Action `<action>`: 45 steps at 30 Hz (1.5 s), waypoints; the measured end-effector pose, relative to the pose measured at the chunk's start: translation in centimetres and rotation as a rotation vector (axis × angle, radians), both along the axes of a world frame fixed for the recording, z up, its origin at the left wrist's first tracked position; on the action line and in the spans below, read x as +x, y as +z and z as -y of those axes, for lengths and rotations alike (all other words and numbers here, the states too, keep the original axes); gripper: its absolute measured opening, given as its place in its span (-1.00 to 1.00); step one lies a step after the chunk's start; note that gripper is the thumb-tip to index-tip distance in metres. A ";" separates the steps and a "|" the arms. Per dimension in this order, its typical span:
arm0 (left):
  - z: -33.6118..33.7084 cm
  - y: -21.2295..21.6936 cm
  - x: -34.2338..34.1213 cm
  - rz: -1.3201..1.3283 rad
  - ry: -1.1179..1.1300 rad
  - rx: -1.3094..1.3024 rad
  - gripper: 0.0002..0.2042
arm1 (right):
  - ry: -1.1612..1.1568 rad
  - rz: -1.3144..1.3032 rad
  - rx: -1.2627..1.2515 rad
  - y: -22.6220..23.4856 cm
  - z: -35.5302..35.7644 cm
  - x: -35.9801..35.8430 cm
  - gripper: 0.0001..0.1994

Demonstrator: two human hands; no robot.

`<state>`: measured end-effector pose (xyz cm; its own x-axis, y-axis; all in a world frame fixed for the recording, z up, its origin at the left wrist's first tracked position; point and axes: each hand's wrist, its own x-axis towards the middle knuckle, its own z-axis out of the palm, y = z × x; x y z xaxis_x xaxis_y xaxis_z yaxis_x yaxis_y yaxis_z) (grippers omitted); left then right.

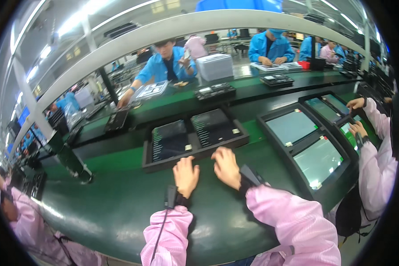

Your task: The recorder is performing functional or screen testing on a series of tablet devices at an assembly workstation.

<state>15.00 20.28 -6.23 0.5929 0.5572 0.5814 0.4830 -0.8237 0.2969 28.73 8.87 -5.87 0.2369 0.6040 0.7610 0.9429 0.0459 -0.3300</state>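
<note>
**Two bare hands, holding nothing, at the front wall of a loaded black tray**

The black, rigid-walled rectangular tray (164,164) lies on the glossy dark green counter (119,199), straight ahead of the person. Both hands are at its near side: the left hand (185,176) with fingers loosely together and thumb apart, the right hand (226,167) half curled. Neither has hold of anything; whether the fingertips touch the tray's wall cannot be told.

The likeliest trouble is a knock: a one-sided push could skew the tray on the smooth counter, and fingers straying over its wall could smear or scratch the panels. The thin black cable (160,237) below the tray, running from the left wrist, could snag during a reach.

A divider splits the tray into two compartments, each holding one flat, dark, glossy rectangular panel: the left panel (169,139) and the right panel (213,127). Each carries a small cream square tab near its lower right corner.

Right of the tray, a black two-compartment frame (292,146) holds two pale grey-green, shiny panels (292,126). Farther right, a co-worker's pink-sleeved hands (358,129) reach over another black frame; sliding the tray far that way could bump the nearer frame.
</note>
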 end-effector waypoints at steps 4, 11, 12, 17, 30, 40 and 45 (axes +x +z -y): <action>-3.0 -1.0 1.0 0.042 0.154 0.012 -0.72 | 0.191 -0.031 -0.358 4.0 13.1 -2.3 -0.69; 0.7 0.3 3.5 0.142 0.030 0.142 -0.77 | -0.500 -0.234 -0.151 4.4 32.6 1.7 -0.78; 4.1 1.2 4.6 0.150 -0.228 0.089 -0.77 | -0.589 -0.257 -0.080 3.7 34.5 2.0 -0.79; 23.7 1.1 10.2 0.020 -1.130 0.064 -0.59 | -0.782 -0.424 0.130 1.3 38.2 1.3 -0.84; 21.5 5.0 2.4 -0.227 -0.901 0.088 -0.73 | -0.753 -0.583 0.295 0.3 42.5 2.6 -0.83; 4.7 8.4 -6.6 -0.387 -0.343 0.178 -0.78 | -0.242 -0.375 -0.206 4.2 36.4 1.9 -0.63; 4.8 9.4 -6.6 -0.327 -0.144 0.187 -0.83 | 0.088 -0.424 -0.341 3.9 34.5 1.3 -0.62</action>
